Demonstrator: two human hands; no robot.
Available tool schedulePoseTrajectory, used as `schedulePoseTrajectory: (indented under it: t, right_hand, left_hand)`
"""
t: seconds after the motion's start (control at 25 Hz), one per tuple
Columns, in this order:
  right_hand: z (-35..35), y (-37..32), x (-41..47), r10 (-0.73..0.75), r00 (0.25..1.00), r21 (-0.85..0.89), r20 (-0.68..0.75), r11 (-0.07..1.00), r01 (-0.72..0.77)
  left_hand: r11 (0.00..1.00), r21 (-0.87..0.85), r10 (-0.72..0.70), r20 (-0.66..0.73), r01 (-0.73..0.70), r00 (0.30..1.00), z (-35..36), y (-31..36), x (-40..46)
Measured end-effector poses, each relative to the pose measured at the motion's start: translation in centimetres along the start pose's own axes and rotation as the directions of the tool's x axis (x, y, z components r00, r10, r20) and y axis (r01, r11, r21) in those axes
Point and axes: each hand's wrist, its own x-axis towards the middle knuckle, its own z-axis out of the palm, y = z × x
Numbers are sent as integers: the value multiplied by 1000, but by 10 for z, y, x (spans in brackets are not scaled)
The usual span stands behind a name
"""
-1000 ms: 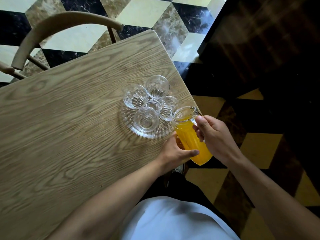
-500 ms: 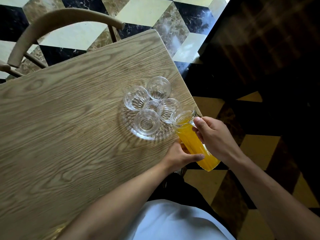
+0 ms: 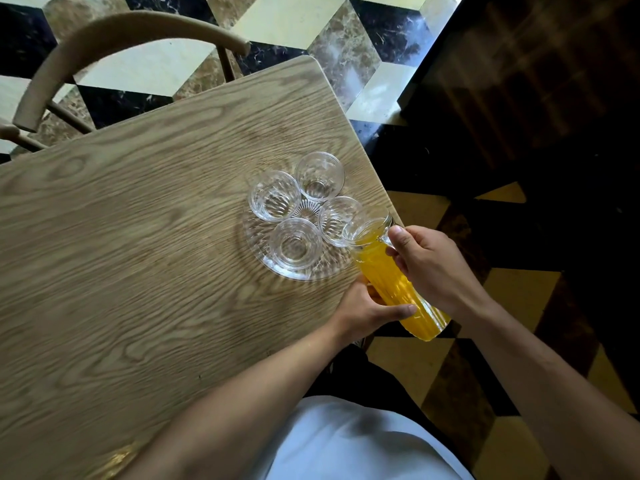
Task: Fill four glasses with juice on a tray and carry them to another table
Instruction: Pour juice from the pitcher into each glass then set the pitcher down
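A round clear glass tray [image 3: 311, 270] sits near the right edge of the wooden table [image 3: 138, 254]. Several empty ribbed glasses stand on it, among them the nearest glass [image 3: 295, 243] and the right glass [image 3: 337, 220]. A glass jug of orange juice [image 3: 394, 282] is tilted, its mouth over the right glass's rim. My right hand [image 3: 433, 268] grips the jug's handle. My left hand [image 3: 367, 311] supports the jug's body from below. No juice shows in any glass.
A curved wooden chair back [image 3: 114, 32] stands beyond the table's far edge. The tiled floor [image 3: 346, 39] lies around the table, and a dark wooden surface [image 3: 536, 98] is at the right. The tray sits close to the table's right edge.
The jug has tipped further, and its mouth has moved left toward the right glass. Both hands keep their hold.
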Motion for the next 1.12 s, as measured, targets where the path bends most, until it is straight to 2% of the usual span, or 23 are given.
schedulePoseTrajectory:
  t: [0.16,0.76,1.12]
  right_hand:
    - [-1,-1,4,-11,1000,-12,-12,1000,10]
    - [0,-2,12,-1,1000,-97,-10,995,0]
    - [2,-7,16,-17,1000,-157,-20,988,14]
  left_hand:
    - [1000,-18,-22,-30,21,999,3,-4,1]
    - [982,-167,-87,0,86,996,13,-9,0]
    - [977,-182,-109,2,107,994,16,-9,0]
